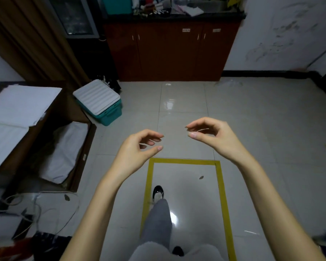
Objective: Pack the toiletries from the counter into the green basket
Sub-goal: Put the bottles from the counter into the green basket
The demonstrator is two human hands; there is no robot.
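The bench (175,16) with its clutter lies straight ahead, well apart from both hands; left hand (137,147) and right hand (213,136) loosely curled, each grip empty

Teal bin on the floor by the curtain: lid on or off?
On. The white ribbed lid covers the whole top of the teal bin; no contents show. Latched or not: cannot tell.

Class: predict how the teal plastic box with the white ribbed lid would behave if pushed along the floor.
The teal plastic box would probably slide easily, as the glossy tiled floor looks slick. Its rigid walls likely hold shape.
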